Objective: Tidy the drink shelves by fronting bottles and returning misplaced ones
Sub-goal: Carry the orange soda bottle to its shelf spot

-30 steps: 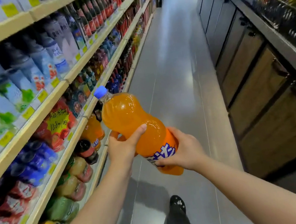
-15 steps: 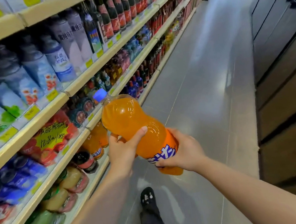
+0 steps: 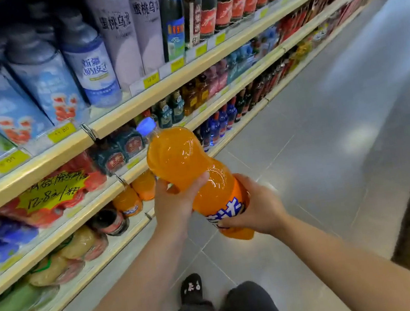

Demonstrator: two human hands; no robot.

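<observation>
I hold a large orange soda bottle with a blue cap, tilted with the cap pointing up and away toward the shelves. My left hand grips its waist from the left. Around its labelled lower part my right hand is wrapped from the right. Two matching orange bottles stand on the lowest shelf just left of the held bottle, beside a dark bottle.
Wooden-edged shelves run along the left, packed with drink bottles and yellow price tags. A yellow handwritten sign hangs on the middle shelf. Grey tiled aisle floor stretches ahead. My legs and a black shoe are below.
My view has turned left and closer to the shelves. The bottle stays in both hands, now nearer the shelf with the orange bottles.
</observation>
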